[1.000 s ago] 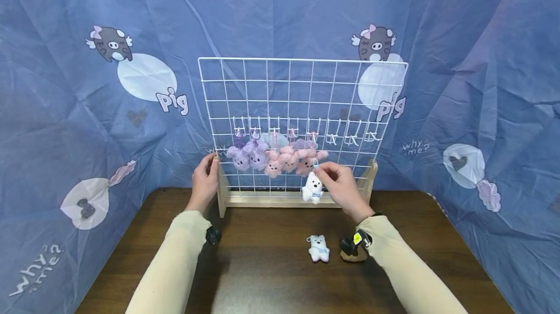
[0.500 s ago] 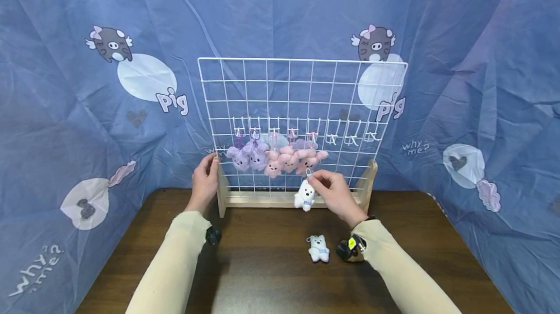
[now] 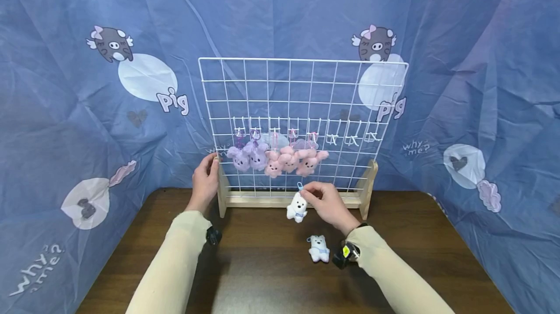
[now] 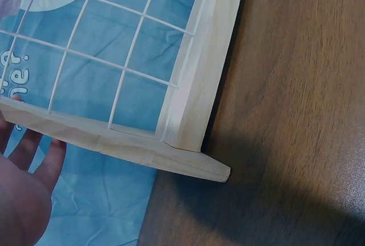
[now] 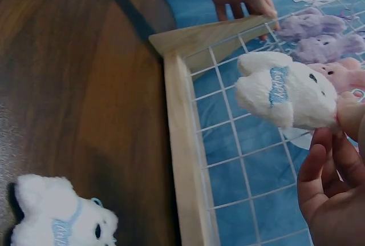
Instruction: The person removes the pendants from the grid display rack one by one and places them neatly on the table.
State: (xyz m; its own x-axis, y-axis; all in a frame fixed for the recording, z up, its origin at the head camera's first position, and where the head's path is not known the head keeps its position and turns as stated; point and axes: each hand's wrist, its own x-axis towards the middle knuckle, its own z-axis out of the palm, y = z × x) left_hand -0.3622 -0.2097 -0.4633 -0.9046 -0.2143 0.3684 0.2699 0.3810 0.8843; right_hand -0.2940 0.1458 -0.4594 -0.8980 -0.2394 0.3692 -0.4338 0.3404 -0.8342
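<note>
My right hand (image 3: 327, 203) pinches a small white plush bear keychain (image 3: 296, 208) near its head, below a light blue clasp. The bear hangs in front of the stand's base, its blue printed band showing in the right wrist view. A second white plush bear keychain (image 3: 319, 249) lies on the table below that hand. At the far left, my left hand (image 3: 205, 182) grips the top of the wooden side support (image 3: 221, 190) of a white wire grid rack (image 3: 280, 60). Fingers (image 4: 52, 163) of this hand reach behind the wood in the left wrist view.
Purple plush keychains (image 3: 257, 156) and pink ones (image 3: 308, 164) hang side by side from hooks on the grid. Several white hooks (image 3: 351, 140) to their right carry nothing. A blue printed cloth (image 3: 87, 124) surrounds the brown table (image 3: 253, 275).
My right hand has moved down and left with the white plush bear keychain, away from the pink plushes. A brown thing by my right wrist is now hidden. My left hand stays put.
</note>
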